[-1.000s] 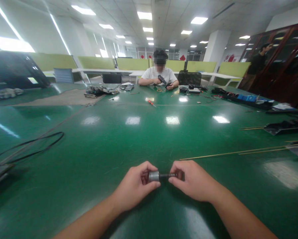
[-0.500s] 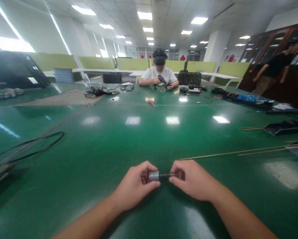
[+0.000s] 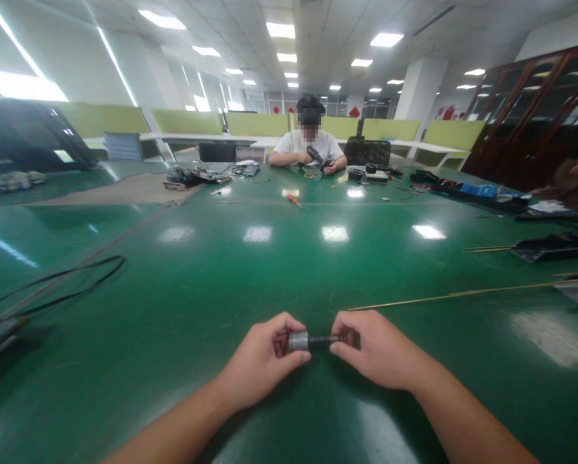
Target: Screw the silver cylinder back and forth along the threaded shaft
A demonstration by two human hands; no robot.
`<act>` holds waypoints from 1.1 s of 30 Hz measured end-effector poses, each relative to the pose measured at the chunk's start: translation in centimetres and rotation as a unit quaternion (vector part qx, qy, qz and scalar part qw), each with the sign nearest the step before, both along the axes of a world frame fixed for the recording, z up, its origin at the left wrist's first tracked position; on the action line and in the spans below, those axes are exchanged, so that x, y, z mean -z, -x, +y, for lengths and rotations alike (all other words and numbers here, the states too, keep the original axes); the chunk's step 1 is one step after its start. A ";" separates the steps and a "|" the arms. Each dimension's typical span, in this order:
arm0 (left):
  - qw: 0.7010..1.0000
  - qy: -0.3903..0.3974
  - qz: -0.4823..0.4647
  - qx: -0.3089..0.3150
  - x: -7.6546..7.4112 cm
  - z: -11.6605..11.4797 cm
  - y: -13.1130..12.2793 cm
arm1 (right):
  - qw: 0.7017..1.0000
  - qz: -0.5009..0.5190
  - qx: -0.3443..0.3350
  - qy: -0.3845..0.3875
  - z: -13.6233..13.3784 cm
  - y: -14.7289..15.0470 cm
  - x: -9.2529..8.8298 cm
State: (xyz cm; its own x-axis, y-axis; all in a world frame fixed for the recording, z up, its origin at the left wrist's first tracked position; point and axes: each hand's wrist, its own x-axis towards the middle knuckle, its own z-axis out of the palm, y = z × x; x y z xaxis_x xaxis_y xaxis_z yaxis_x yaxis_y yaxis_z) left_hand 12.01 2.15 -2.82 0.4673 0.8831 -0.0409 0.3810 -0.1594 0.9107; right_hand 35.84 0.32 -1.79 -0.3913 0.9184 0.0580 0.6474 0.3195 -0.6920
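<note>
Your left grip [image 3: 262,353] was closed round a cylinder [image 3: 298,341], thumb on its near side and forefinger over the far side. Your right grip [image 3: 383,349] pinched the right end of a thin, dark shaft [image 3: 320,340], thumb against fingertips. Both parts lay in one line between the two grips, low over the bench [image 3: 289,277]; whether they touched it, you could not have told from this view.

As for how far along things were, the shaft ran straight up to the cylinder's right face and looked joined to it, though whether it was fixed, loose or one piece was unclear. Nothing lay apart just between the grips, and what remained to be done did not show.

Your left fingers hid the cylinder's left end, and your right ones covered the shaft's tip and anything else in that palm. Just beyond your right grip began a brass rod [image 3: 399,303], its far end lost among clutter. Well ahead of both grips lay a screwdriver [image 3: 294,200]; past it, a co-worker [image 3: 286,147] held a dark tool [image 3: 314,153], too small to make out.
</note>
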 end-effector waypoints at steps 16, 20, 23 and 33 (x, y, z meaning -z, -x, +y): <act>1.000 0.000 0.014 0.002 0.2 0.1 0.1 | 1.000 -0.005 0.004 0.005 0.0 -0.1 -0.1; 1.000 -0.001 0.006 0.004 0.3 0.1 0.1 | 1.000 -0.008 0.005 -0.002 0.0 -0.2 -0.2; 1.000 0.004 0.001 0.004 0.3 0.1 0.1 | 1.000 -0.008 0.003 -0.006 0.0 -0.3 -0.3; 1.000 0.000 0.010 0.001 0.1 -0.1 0.1 | 1.000 -0.015 0.007 -0.010 0.1 -0.5 -0.2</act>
State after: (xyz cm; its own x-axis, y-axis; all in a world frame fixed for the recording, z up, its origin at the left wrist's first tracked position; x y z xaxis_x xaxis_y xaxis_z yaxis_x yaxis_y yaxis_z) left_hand 11.90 2.09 -2.91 0.4681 0.8822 -0.0507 0.3987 -0.1596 0.9031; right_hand 36.29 0.47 -1.60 -0.3811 0.9222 0.0652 0.6720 0.3247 -0.6656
